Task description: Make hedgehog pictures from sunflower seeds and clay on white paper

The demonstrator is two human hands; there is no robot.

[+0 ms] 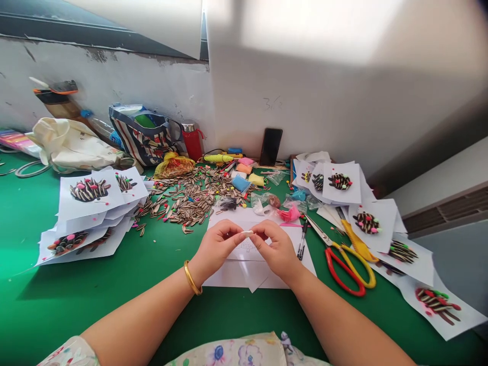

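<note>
Pinching a small white sliver (pixel 247 233) between their fingertips, the left hand (pixel 217 248) and right hand (pixel 276 249) hold it above a paper sheet (pixel 232 277) (we'd judge it light, soft modelling clay, best held at its ends). Sunflower seeds (pixel 190 201) lie beyond on the green worktop (pixel 236 310).

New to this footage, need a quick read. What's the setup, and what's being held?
There's no machine here: a person is working with two bare hands. The single picture comes from a camera worn on the head, looking forward and down. The left hand and right hand pinch a small white bit between them, too small to identify, above a stack of white paper. The green tabletop also holds a heap of striped sunflower seeds, paper sheets with seed pictures and red-and-yellow scissors.
</note>
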